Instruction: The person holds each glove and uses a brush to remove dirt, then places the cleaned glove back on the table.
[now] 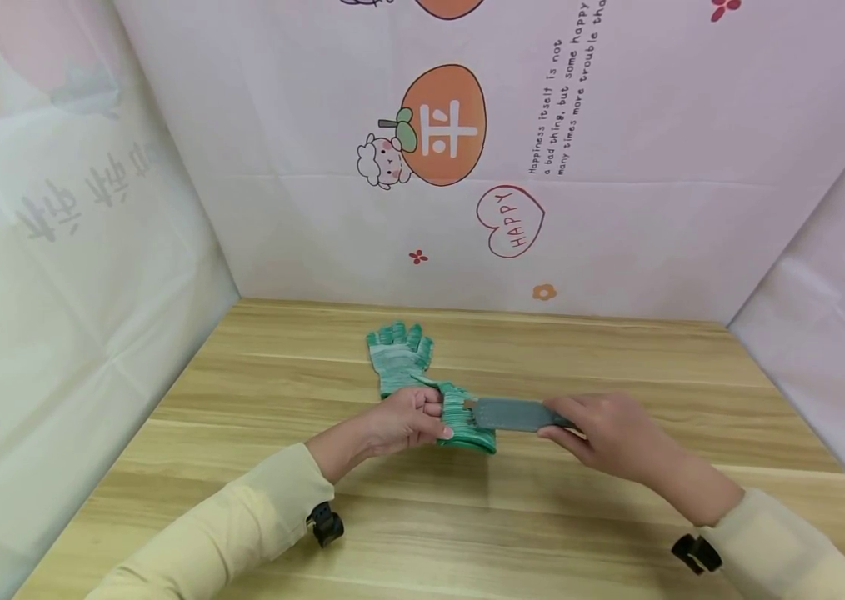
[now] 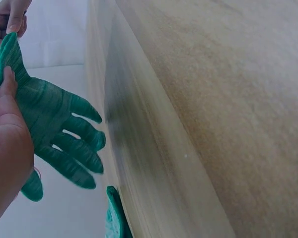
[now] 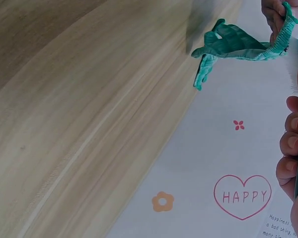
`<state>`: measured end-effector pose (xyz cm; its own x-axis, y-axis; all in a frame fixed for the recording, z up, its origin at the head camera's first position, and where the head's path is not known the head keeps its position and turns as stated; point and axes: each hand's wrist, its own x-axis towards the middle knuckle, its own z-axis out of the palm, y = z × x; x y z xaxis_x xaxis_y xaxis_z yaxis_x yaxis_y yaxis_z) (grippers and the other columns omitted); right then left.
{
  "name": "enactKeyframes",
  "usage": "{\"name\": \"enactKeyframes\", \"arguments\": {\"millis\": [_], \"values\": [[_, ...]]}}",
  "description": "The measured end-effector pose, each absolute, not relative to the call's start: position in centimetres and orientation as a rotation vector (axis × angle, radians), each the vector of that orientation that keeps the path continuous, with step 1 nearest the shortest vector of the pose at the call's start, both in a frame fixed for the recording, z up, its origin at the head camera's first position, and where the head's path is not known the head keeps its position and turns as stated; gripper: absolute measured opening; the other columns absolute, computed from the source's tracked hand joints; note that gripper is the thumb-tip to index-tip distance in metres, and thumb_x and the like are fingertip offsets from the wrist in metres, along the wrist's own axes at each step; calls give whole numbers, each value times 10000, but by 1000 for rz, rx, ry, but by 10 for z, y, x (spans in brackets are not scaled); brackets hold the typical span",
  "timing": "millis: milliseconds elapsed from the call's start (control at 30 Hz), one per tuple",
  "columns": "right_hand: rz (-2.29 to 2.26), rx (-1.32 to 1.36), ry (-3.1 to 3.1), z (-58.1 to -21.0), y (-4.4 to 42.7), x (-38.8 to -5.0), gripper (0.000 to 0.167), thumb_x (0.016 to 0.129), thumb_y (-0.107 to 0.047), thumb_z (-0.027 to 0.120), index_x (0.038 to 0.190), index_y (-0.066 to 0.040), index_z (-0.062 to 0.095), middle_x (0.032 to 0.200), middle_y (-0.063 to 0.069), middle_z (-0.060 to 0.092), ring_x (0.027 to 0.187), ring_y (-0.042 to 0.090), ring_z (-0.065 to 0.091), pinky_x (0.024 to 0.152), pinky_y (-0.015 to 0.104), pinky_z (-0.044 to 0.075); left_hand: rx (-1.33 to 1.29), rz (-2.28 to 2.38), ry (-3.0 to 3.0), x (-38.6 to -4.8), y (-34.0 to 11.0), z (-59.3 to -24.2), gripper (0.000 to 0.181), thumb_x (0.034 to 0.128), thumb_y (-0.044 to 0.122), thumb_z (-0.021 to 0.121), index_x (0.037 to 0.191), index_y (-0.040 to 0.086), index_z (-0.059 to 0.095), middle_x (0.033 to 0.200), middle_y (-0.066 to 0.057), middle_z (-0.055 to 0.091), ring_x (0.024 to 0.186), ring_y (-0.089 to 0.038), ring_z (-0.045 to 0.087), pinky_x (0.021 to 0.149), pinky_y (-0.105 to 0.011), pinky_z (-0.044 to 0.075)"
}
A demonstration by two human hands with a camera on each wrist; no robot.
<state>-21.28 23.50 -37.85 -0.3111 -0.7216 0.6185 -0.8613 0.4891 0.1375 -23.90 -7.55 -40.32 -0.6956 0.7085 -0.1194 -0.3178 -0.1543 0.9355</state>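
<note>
A green-and-white striped knit glove [image 1: 465, 421] is held up above the table by its cuff, gripped by my left hand [image 1: 407, 418]. In the left wrist view the raised glove [image 2: 52, 111] hangs with its fingers toward the tabletop. My right hand [image 1: 613, 433] holds a flat grey-green brush [image 1: 514, 414] by its handle. Pale bristles [image 3: 293, 67] show along one side of it in the right wrist view. The brush's far end overlaps the glove's cuff in the head view; whether they touch, I cannot tell. A matching glove [image 1: 398, 360] lies flat on the table behind my left hand.
The wood-grain tabletop [image 1: 617, 367] reaches back to a white printed sheet [image 1: 302, 225] that stands as a rear wall. White sheets also close off the left side [image 1: 92, 317] and right side [image 1: 835, 283]. A black band [image 1: 325, 523] circles my left wrist.
</note>
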Motion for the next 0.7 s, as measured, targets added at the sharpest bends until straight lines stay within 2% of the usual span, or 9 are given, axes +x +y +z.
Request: {"name": "enactKeyframes", "arguments": {"millis": [200,267,467,700], "values": [[296,1233,-2113,-370,228,-212,472,1018,-507,410,936,-91,617,630,-115,496,486,-40,330,405,155,275,453,1904,1439,-240,-73,-402,484,863,-183,537,701,121,197,686,-11,137,597,-150,127,554,-247,247],[297,1223,-2123,-370,221,-213,472,1013,-517,411,945,-97,616,649,-121,488,502,-40,325,413,160,281,451,1905,1442,-240,-73,-402,495,860,-189,536,699,121,185,689,-14,130,597,-155,115,557,-255,231],[361,1258,-2176,-378,205,-213,399,997,-467,501,953,-85,608,653,-129,475,511,-47,343,424,141,290,438,1919,1434,-240,-71,-402,490,859,-198,529,706,126,195,699,-12,141,597,-149,128,554,-242,248],[395,1260,-2196,-386,206,-211,331,978,-418,574,938,-90,597,641,-132,450,499,-46,329,426,119,270,439,1951,1461,-241,-74,-404,494,856,-205,517,694,117,179,681,-11,136,585,-149,132,551,-238,265]]}}
